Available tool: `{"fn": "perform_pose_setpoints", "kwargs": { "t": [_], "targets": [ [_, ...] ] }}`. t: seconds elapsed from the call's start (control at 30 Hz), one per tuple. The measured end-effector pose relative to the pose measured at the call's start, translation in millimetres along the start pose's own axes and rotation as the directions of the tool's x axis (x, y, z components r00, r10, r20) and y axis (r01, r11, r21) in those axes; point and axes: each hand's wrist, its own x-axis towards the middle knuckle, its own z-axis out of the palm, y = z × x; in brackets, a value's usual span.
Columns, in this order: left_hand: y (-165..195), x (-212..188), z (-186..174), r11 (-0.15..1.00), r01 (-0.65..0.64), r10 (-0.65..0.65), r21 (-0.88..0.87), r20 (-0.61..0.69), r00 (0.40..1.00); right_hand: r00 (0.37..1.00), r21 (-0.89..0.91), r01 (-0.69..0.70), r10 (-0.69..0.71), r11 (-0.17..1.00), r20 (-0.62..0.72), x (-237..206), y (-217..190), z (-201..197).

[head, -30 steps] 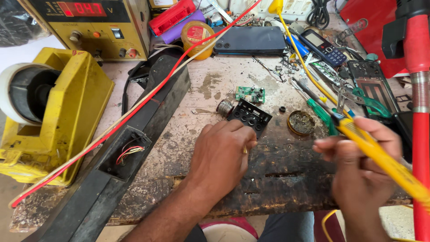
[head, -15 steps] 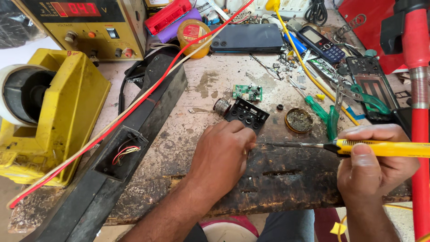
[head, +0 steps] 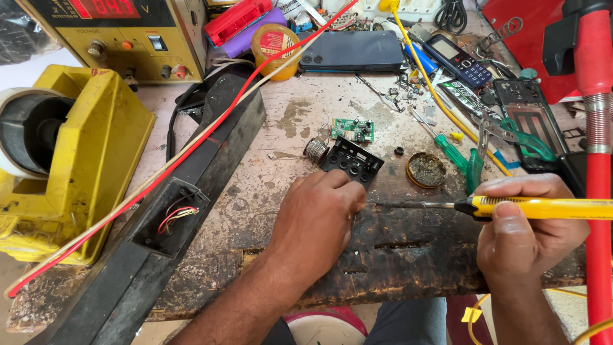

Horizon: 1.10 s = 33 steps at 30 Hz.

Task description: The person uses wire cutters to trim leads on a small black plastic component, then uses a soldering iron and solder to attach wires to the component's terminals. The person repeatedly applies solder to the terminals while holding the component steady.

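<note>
A right hand [head: 530, 233] grips a yellow soldering iron [head: 511, 207] level, its tip aimed at nine o'clock toward the left hand [head: 316, 220], whose closed fingers pin something unseen on the scorched bench [head: 408, 255]; a black panel [head: 352, 161] lies at twelve o'clock.

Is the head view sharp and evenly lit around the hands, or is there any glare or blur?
Head view: sharp and daylit on the left hand, right hand and yellow-handled soldering iron; soft shadows under the hands on the wooden bench; slight bowing toward the edges; no strong glare.
</note>
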Motion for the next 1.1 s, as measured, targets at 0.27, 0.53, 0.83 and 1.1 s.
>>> {"fn": "perform_pose_setpoints", "kwargs": {
  "t": [0.27, 0.53, 0.83, 1.1],
  "targets": [
    [0.7, 0.8, -0.7, 1.0, 0.0, 0.0, 0.012, 0.002, 1.0, 1.0, 0.012, 0.015, -0.015, 1.0, -0.007, -0.3, 1.4, 0.5],
    [1.2, 0.4, -0.5, 1.0, 0.002, -0.002, 0.012, -0.002, 1.0, 1.0, 0.044, 0.0, 0.0, 0.999, -0.004, -0.2, 1.9, -1.6],
    [0.8, 0.3, 0.8, 1.0, -0.012, 0.012, 0.009, -0.019, 1.0, 1.0, 0.048, 0.005, -0.005, 0.999, -0.011, -1.2, 2.0, -2.2],
    [1.3, 0.5, -0.4, 1.0, -0.009, 0.009, 0.018, -0.01, 1.0, 1.0, 0.039, -0.008, 0.008, 0.999, -0.003, -1.3, 1.5, -2.7]
  ]
}}
